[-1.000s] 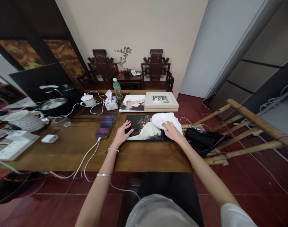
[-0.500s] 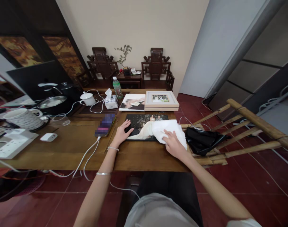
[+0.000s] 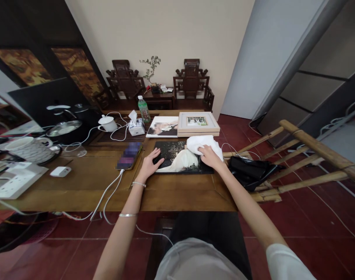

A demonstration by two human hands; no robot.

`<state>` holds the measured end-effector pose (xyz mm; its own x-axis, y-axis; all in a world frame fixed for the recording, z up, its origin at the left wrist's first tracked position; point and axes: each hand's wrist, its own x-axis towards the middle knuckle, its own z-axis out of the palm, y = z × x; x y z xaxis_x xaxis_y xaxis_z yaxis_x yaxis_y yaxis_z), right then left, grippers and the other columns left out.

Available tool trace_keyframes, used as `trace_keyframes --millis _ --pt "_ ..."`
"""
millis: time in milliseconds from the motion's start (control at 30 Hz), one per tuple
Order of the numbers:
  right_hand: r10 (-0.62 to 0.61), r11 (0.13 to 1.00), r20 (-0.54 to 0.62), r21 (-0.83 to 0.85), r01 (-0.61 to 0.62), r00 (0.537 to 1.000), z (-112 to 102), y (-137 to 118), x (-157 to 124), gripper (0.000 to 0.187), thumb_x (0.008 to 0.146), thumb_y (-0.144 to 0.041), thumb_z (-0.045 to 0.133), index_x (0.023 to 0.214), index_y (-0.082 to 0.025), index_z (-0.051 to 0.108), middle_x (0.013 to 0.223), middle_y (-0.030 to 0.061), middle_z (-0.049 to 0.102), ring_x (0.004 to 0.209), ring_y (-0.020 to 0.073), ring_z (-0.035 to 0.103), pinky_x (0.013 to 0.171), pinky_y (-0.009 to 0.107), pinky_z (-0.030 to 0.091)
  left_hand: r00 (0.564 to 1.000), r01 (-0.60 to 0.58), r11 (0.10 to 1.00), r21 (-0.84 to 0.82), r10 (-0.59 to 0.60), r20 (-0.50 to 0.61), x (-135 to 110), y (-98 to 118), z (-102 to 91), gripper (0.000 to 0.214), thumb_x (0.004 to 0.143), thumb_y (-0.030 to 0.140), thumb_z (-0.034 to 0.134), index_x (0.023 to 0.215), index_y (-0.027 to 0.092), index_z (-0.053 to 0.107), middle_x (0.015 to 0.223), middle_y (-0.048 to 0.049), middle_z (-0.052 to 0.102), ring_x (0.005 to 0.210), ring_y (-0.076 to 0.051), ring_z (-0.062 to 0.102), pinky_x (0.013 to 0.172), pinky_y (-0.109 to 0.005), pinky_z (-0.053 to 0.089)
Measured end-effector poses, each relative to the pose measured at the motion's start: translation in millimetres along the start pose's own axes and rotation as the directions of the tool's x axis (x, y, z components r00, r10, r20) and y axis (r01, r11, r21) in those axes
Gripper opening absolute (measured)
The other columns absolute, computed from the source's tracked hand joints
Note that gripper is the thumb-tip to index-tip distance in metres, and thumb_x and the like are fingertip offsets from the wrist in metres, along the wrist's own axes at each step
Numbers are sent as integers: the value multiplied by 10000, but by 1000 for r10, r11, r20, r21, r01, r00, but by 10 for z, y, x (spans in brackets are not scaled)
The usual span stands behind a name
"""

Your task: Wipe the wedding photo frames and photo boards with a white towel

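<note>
A dark wedding photo panel [image 3: 177, 159] lies flat on the wooden table [image 3: 177, 194], showing a long white gown. My left hand [image 3: 151, 162] rests with fingers spread on the panel's left edge. My right hand [image 3: 210, 155] grips a white cloth [image 3: 205, 144] and presses it on the panel's upper right part. The cloth hides that corner of the picture and spills past the right edge. Just behind the panel lie a photo album [image 3: 162, 127] and a cream picture frame [image 3: 198, 130], side by side.
Left of the panel lies a phone [image 3: 129, 155] with a white cable. Farther left are a charger [image 3: 60, 171], a power strip [image 3: 20, 179] and a patterned mug [image 3: 30, 149]. A tissue box [image 3: 136, 127] and bottle [image 3: 144, 109] stand behind. A bamboo chair [image 3: 314, 146] holds a black bag [image 3: 250, 171].
My right hand has slid the white cloth away from me and slightly left, uncovering the panel's lower right part. My left hand has stayed in place.
</note>
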<state>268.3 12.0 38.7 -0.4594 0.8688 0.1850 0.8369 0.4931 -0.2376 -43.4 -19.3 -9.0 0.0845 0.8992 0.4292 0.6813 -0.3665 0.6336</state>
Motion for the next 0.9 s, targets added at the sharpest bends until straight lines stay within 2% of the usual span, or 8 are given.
trace_keyframes --millis 133,333,433,533,667,800,900 --pt "-31 1000 2 2 31 1000 60 -41 -161 468 707 -11 376 1097 -125 607 1347 215 471 1274 299 377 1045 578 232 1000 1 1000 13 -1 1 -4 3 2 517 815 434 591 1220 112 605 1317 -137 560 1287 -258 460 1104 -418 344" --pt "-96 995 18 34 95 995 78 -198 -671 415 684 -8 393 992 -146 635 1349 202 483 1313 283 339 1074 598 171 1000 -8 1000 22 8 -17 -9 -2 16 509 815 426 599 1200 94 617 1318 -150 556 1268 -261 482 1100 -406 353" --pt "-87 994 31 67 85 996 61 -220 -781 405 668 -3 390 960 -145 632 1356 200 471 1309 281 343 1076 581 187 1000 -11 1000 21 11 -18 -8 -5 18 500 817 430 597 1202 112 617 1319 -136 559 1270 -264 479 1097 -418 357" --pt "-67 993 19 96 65 998 22 -172 -681 413 657 -2 386 957 -140 633 1246 190 534 1222 277 425 1051 523 259 1000 -14 1000 20 14 -15 -7 -5 14 497 817 433 597 1202 120 618 1316 -132 562 1273 -266 475 1094 -426 361" --pt "-46 997 34 64 43 998 -47 -82 -344 418 681 -18 397 994 -154 638 995 134 581 1009 261 515 960 429 352 999 -31 999 23 31 -7 -4 -3 2 500 819 431 595 1196 104 621 1301 -141 572 1278 -264 470 1092 -420 364" --pt "16 1000 52 5 -17 999 -77 -25 -23 414 720 -33 405 1040 -161 634 971 133 570 947 268 516 882 390 386 999 -37 999 20 37 -1 -4 6 -13 495 822 426 595 1195 103 621 1294 -141 578 1281 -261 468 1091 -423 364" --pt "51 999 39 -15 -51 998 -63 12 104 421 732 -35 402 1065 -155 631 972 139 574 949 271 517 875 383 391 999 -36 999 19 36 -14 -2 11 -21 495 817 424 603 1200 111 619 1304 -136 569 1268 -259 483 1089 -427 367"
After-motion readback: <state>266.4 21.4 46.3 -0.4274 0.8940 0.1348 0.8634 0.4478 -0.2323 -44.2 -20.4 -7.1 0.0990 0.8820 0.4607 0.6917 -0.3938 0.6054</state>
